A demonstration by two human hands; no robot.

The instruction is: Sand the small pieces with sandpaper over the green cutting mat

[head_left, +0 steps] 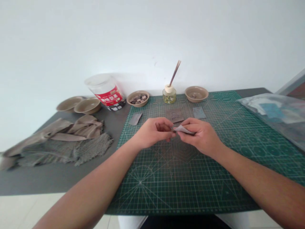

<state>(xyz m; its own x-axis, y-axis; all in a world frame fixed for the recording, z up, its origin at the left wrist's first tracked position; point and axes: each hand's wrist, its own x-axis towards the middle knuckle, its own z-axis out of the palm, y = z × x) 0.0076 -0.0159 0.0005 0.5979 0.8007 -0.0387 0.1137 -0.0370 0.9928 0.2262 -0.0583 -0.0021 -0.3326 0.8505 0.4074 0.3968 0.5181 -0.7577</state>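
My right hand [201, 135] is closed on a folded piece of greyish paper [183, 129], perhaps sandpaper, above the green cutting mat [152, 190]. My left hand [158, 132] meets it in a pinch; a tiny dark thing seems to be at its fingertips, too small to name. Just beyond the hands lie a brown square sheet [174, 115] with dark writing, a blue-grey sheet [199, 113] and a grey-brown sheet [135, 119]. Small brown and grey pieces [138, 99] fill much of a tan bowl [128, 98] behind them. Another tan bowl [196, 95] has a few small pieces inside.
A reed diffuser [169, 95] stands between those bowls, near the wall. On the left are a clear plastic tub [108, 92] with a red label, two tan bowls [87, 106] and crumpled grey-brown cloth [62, 143]. A clear plastic bag [283, 117] lies at right.
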